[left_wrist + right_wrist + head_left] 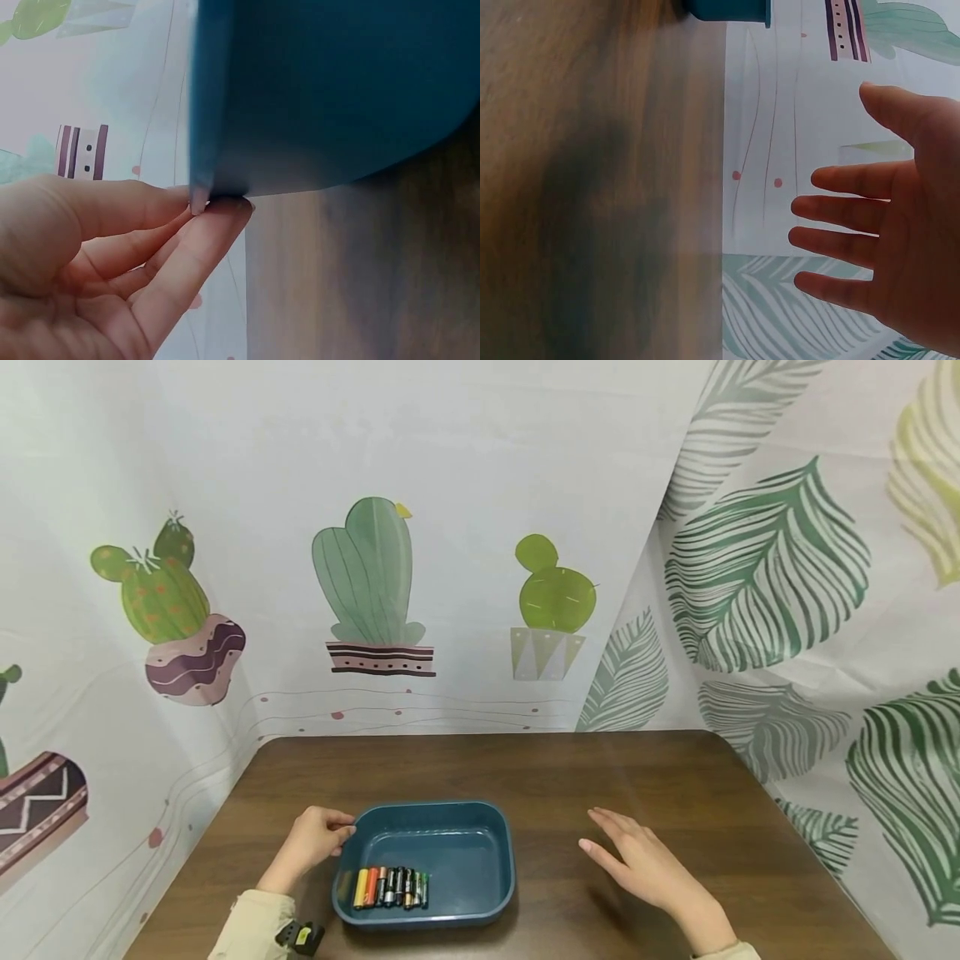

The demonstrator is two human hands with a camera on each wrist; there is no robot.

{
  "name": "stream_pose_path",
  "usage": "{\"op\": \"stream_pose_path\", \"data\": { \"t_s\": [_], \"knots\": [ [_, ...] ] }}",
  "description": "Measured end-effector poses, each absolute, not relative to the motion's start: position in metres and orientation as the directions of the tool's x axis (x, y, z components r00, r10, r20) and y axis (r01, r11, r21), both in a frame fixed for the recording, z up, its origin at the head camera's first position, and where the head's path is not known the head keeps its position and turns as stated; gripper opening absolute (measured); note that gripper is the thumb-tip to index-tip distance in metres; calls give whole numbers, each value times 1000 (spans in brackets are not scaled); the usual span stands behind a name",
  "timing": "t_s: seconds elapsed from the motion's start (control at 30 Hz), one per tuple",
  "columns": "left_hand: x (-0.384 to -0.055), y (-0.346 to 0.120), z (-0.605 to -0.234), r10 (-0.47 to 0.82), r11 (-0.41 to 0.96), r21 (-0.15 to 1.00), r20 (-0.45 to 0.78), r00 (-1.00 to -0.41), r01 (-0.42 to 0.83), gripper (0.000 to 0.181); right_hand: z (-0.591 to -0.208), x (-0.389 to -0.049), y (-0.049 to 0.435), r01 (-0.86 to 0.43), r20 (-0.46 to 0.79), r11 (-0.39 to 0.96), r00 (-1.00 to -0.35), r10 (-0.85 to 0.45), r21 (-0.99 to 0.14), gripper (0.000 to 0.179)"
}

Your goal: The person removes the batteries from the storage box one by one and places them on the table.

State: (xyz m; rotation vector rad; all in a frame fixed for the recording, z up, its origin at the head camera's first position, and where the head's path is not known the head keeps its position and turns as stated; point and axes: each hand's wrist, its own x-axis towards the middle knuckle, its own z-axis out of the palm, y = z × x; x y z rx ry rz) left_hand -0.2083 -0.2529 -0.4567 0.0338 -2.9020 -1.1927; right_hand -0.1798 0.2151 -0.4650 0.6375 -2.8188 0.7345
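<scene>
A blue rectangular tray (468, 864) sits on the table, left of its middle. Several batteries (390, 887) lie side by side in a row in its front left corner, yellow and orange ones at the left and mostly dark ones beside them. At the tray's left side, my left hand (315, 843) pinches the rim; in the left wrist view the thumb and fingers (196, 251) meet at the edge of the blue wall (330, 90). Off to the right of the tray, my right hand (648, 864) hovers above the table with fingers spread, holding nothing.
The brown wooden table (555, 768) runs back to a white cloth backdrop (465, 460) printed with cacti and leaves. A dark band with a small device (302, 937) is on the left wrist. Past the right hand, bare wood extends to the table's right edge.
</scene>
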Motion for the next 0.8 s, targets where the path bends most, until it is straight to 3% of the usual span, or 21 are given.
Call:
{"op": "stream_pose_path", "data": {
  "t_s": [0.8],
  "knots": [
    [-209, -253, -456, -32, 687, 726, -28, -999, -43, 15, -443, -199, 177, -549, 346, 728, -832, -433, -410, 52]
  ]
}}
